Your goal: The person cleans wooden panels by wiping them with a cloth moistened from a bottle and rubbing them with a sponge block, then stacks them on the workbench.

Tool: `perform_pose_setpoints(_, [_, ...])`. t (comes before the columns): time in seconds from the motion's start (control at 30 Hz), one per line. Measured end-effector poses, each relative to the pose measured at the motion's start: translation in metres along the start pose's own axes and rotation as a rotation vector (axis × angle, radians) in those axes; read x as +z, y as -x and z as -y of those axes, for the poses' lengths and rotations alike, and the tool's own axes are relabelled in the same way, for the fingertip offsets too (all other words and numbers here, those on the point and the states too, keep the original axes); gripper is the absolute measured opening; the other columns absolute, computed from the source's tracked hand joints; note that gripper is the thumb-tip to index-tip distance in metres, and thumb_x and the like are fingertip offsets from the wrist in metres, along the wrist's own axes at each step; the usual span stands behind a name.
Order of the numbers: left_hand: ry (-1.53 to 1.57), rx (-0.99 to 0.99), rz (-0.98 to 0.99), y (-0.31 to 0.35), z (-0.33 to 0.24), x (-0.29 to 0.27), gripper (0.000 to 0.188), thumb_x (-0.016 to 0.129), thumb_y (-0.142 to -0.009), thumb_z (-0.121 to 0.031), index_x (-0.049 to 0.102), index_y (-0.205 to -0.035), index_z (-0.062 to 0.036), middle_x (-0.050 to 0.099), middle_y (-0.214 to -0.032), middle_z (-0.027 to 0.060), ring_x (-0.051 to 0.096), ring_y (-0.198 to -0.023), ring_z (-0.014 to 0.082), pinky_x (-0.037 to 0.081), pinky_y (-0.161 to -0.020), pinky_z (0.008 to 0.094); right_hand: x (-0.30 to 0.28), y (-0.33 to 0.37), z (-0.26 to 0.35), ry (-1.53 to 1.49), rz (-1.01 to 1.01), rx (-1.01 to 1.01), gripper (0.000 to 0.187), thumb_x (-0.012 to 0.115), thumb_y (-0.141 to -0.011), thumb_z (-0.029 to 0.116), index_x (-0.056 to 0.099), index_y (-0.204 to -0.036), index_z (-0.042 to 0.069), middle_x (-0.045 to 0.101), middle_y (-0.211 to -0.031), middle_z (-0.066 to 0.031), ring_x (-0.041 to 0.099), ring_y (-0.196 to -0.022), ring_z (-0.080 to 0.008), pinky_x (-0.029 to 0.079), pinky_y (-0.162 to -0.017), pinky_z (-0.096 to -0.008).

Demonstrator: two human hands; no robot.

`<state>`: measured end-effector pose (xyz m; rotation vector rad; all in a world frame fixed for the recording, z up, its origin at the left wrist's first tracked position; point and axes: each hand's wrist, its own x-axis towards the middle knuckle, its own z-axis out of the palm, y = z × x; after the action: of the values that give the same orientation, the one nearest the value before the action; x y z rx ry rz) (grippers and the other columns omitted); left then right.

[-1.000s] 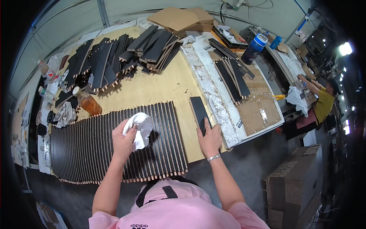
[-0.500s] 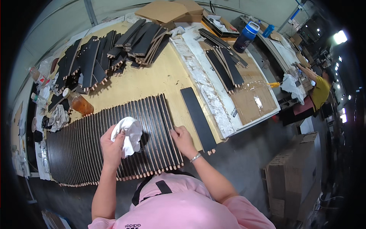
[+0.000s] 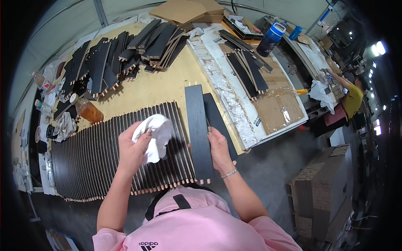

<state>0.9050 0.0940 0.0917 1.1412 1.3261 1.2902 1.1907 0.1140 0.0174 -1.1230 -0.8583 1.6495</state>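
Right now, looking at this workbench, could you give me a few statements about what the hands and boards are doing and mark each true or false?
1. The left hand holds a white cloth. True.
2. The right hand is empty. False: it grips a flat dark board, lifted over the row.
3. A row of dark slats stands on edge under both hands. True.
4. The amber bottle lies right of the dark board. False: it is to the left, beyond the row.
5. A blue bottle stands at the far right of the bench. True.
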Motion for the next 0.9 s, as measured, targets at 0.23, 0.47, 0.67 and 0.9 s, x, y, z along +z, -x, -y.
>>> perform_pose_setpoints(0.23, [-0.540,0.729,0.250,0.008,-0.002,0.091,0.053,0.077,-0.087,-0.006,0.075,-0.140,-0.0043,0.071,-0.145,0.0163,0.069,-0.128,0.0359,0.050,-0.114,0.0509,0.025,-0.017,-0.001,-0.253,0.112,0.019,0.054,0.041,-0.123,0.027,0.040,-0.172,0.003,0.059,-0.161,-0.0111,0.064,-0.138,-0.0192,0.056,-0.114,-0.0369])
perform_pose_setpoints(0.47, [-0.404,0.382,0.214,0.075,0.039,-0.013,0.040,0.072,-0.078,0.004,0.083,-0.115,-0.0065,0.080,-0.116,0.0145,0.072,-0.113,0.0355,0.058,-0.095,0.0450,0.023,-0.025,0.031,-0.371,0.173,0.008,0.055,0.037,-0.124,0.044,0.040,-0.172,0.017,0.073,-0.126,-0.0140,0.073,-0.093,-0.0214,0.066,-0.084,-0.0381])
perform_pose_setpoints(0.67, [-0.732,0.642,0.300,0.013,0.004,0.028,0.055,0.081,-0.087,-0.012,0.075,-0.141,-0.0179,0.071,-0.148,0.0069,0.060,-0.147,0.0304,0.023,-0.131,0.0704,0.031,0.003,-0.056,-0.327,0.432,0.073,0.056,0.038,-0.125,0.041,0.043,-0.171,0.008,0.068,-0.147,-0.0094,0.071,-0.125,-0.0184,0.060,-0.106,-0.0358])
perform_pose_setpoints(0.9, [-0.545,0.430,-0.295,-0.069,0.001,-0.065,0.042,0.062,-0.098,0.006,0.075,-0.137,0.0000,0.080,-0.123,0.0227,0.080,-0.108,0.0373,0.061,-0.094,0.0412,0.043,0.055,-0.038,-0.286,0.506,0.236,0.058,0.042,-0.121,0.054,0.056,-0.154,0.008,0.071,-0.130,-0.0137,0.071,-0.105,-0.0243,0.062,-0.092,-0.0409])
